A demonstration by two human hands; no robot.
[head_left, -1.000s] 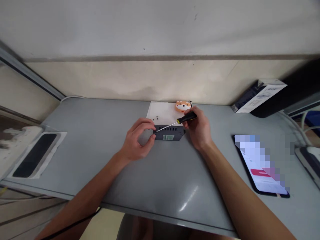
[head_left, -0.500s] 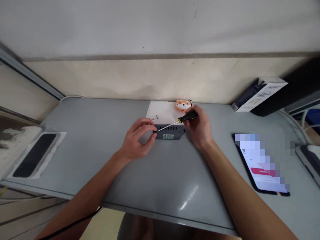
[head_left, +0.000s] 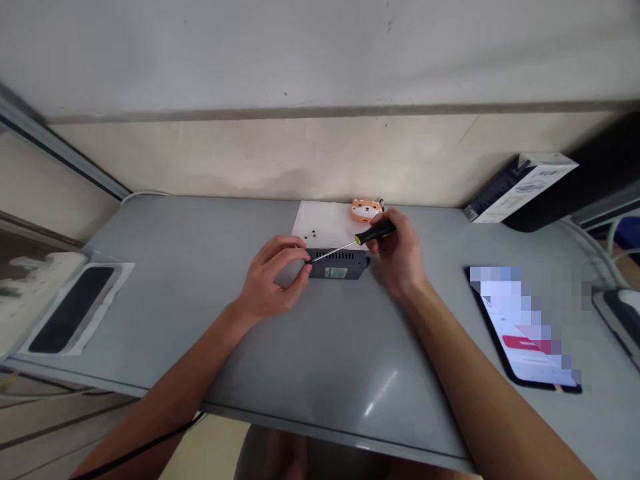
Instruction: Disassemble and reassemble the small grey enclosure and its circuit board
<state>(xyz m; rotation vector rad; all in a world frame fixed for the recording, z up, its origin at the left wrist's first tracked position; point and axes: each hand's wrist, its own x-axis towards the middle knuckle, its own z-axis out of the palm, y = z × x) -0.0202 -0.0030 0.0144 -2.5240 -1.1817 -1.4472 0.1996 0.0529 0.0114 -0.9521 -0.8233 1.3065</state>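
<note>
A dark grey box-shaped device with vent slots and a pale label lies on the grey desk. My right hand is closed round the black handle of a screwdriver with a yellow collar. The thin shaft slants down to the left, its tip at the device's left end. There, the thumb and fingers of my left hand pinch close about the tip; whether they grip the device's corner or a tiny part is hidden. Behind the device, several small dark screws rest on a white sheet of paper.
An orange animal-faced case sits at the paper's back right corner. On the right lie a lit phone and, farther back, a leaning white and dark blue box. A dark flat phone-like slab lies at left.
My left fingertips have shifted very slightly to the left at the device's end, and the screwdriver tip with them. Otherwise the hands and things stay almost the same.
</note>
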